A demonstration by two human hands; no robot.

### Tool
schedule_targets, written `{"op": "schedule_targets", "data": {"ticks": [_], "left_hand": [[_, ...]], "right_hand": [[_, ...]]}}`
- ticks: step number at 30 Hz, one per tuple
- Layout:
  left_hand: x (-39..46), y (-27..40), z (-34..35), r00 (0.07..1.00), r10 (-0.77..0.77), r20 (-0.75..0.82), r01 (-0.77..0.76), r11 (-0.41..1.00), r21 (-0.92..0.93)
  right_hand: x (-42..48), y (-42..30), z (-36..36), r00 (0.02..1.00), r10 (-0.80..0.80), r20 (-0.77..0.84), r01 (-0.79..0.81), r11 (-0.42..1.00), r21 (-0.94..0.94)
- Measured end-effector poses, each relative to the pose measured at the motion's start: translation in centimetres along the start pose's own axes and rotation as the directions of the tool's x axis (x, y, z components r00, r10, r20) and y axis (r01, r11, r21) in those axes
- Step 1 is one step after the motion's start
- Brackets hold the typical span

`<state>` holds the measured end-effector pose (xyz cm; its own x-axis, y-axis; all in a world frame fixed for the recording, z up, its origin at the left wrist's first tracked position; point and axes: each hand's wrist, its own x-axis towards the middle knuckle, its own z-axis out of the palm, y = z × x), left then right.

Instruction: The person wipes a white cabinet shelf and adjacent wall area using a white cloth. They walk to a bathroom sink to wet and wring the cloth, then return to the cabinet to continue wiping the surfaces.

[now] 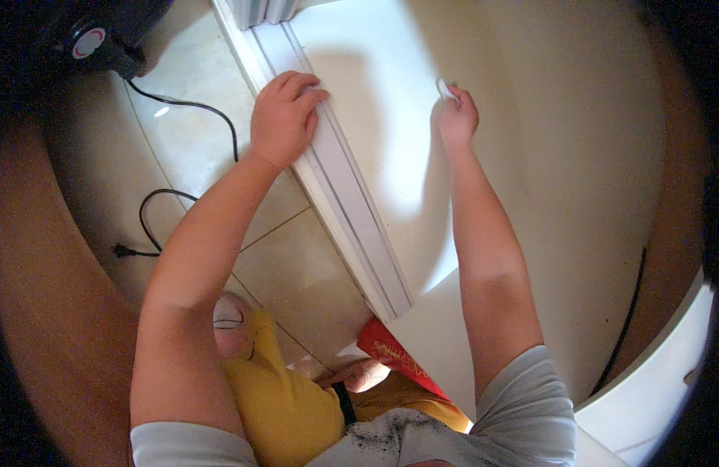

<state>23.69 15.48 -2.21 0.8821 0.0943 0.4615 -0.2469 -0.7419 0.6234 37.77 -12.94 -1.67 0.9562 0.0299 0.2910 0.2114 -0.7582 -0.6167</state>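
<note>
My left hand (pixel 285 117) rests on a white grooved strip (pixel 351 198), which runs diagonally between the floor and a pale flat surface. Its fingers bend over the strip towards the pale side. Further right, over the pale surface (pixel 569 192), my right hand (pixel 459 121) pinches a small white item (pixel 446 90). The item looks thin and curved, perhaps a folded wipe, but I cannot tell for certain. A bright patch of light and the shadow of my right arm fall on the pale surface.
Tiled floor (pixel 289 233) lies left of the strip. A black appliance (pixel 108 44) stands upper left; a black cord (pixel 190 104) and a plug (pixel 123 251) lie nearby. Yellow cloth (pixel 283 385), a bare foot (pixel 362 373) and a red item with gold marks (pixel 394 356) are below.
</note>
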Motion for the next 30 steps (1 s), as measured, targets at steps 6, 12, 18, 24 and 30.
{"op": "schedule_targets", "data": {"ticks": [6, 12, 18, 24, 30], "left_hand": [[-0.1, 0.1, -0.5, 1.000, 0.002, 0.006, -0.002, 0.999, 0.046], [0.1, 0.3, -0.5, 1.000, -0.004, -0.009, 0.004, 1.000, 0.030], [0.1, 0.0, -0.2, 1.000, -0.020, -0.014, 0.020, 1.000, 0.021], [0.2, 0.2, -0.5, 0.999, 0.000, -0.033, -0.001, 1.000, -0.017], [0.2, 0.2, -0.8, 1.000, 0.005, -0.031, -0.005, 1.000, -0.003]], "right_hand": [[-6.0, -8.6, 4.6, 0.907, -0.316, 0.277, 0.303, 0.949, 0.091], [-9.4, -8.0, -1.1, 0.835, -0.192, 0.515, 0.003, 0.938, 0.346], [-2.1, 5.5, -8.5, 0.949, 0.189, -0.251, -0.226, 0.966, -0.127], [-0.4, 9.6, -6.5, 0.906, 0.242, -0.347, -0.364, 0.863, -0.351], [4.4, -0.9, 3.0, 0.999, 0.039, 0.012, -0.037, 0.991, -0.129]]}}
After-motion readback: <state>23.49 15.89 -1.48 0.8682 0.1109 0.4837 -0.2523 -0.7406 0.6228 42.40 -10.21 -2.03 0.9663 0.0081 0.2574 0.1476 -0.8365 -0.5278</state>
